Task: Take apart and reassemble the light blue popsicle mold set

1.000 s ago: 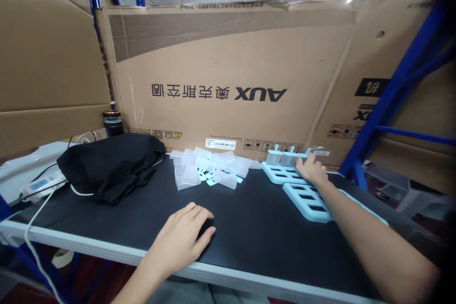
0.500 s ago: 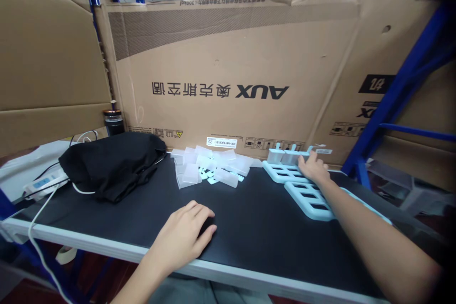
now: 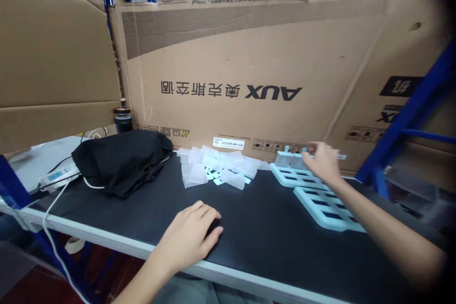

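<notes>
My left hand (image 3: pixel 194 235) rests on the black tabletop near its front edge, fingers loosely bent, thumb apart, holding nothing. At the far right, my right hand (image 3: pixel 323 164) is at the back of a light blue ice pop mold rack (image 3: pixel 283 176), its thumb and fingers curled beside the standing molds. What lies between those fingers is mostly hidden. Translucent ice pop molds (image 3: pixel 285 159) with blue stick tops stand upright along the rack's back row. A second slotted light blue rack (image 3: pixel 313 209) lies in front, partly behind my right forearm.
Loose translucent mold cups (image 3: pixel 233 179) and small light blue pieces are heaped at the back middle. A black cloth (image 3: pixel 121 161) lies left, near a white power strip (image 3: pixel 59 174) with cables. A dark jar (image 3: pixel 123 120) stands behind it. Cardboard (image 3: pixel 221 66) walls the back.
The view has turned slightly, shifting the scene rightward. My right hand has lifted a little at the rack's back row. My left hand stays resting on the table.
</notes>
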The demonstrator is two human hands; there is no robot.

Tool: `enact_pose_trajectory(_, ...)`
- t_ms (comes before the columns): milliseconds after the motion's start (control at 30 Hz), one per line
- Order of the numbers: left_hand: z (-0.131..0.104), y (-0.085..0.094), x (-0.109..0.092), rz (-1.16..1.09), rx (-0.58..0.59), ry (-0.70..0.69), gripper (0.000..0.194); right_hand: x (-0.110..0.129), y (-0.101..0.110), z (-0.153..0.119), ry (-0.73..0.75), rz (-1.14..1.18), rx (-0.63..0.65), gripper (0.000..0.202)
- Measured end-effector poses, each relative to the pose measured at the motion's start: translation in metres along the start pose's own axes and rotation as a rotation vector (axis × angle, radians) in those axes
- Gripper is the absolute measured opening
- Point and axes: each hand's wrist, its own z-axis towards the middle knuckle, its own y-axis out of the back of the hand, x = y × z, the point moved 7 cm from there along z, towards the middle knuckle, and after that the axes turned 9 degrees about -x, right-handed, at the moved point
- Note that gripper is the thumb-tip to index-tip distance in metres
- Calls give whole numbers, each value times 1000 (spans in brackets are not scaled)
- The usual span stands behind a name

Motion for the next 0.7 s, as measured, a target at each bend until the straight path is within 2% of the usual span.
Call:
enact_pose_trajectory(100, -2, -1, 0, 12, 4, 1, 19, 89, -8, -32, 297, 142, 228, 25)
enact_pose_trajectory(133, -2, -1, 0, 17, 6, -3, 19, 122, -13, -50, 477, 172, 315, 26)
enact_pose_trajectory(167, -1, -2, 0, 26, 9, -11, 19, 148, -17, -65, 588, 174, 362, 29)
enact_pose_trajectory(233, 4, -5, 1, 68, 18, -35, 21, 184, -27, -88, 697, 89, 431, 42)
enact_pose_trajectory(300, 17, -9, 3, 157, 21, -67, 26, 205, -38, -102, 752, -13, 461, 51)
enact_pose_trajectory(400, 46, -17, 9, 334, -1, -118, 32, 214, -45, -110, 764, -72, 471, 52)
enact_pose_trajectory(500, 71, -28, 15, 449, -8, -179, 30, 205, -42, -106, 706, -45, 470, 50)
enact_pose_trajectory(600, 82, -40, 20, 485, 24, -226, 30, 187, -27, -94, 643, 55, 446, 41)
enact_pose_trajectory(700, 84, -45, 22, 449, 27, -224, 27, 170, -10, -81, 630, 149, 402, 32)
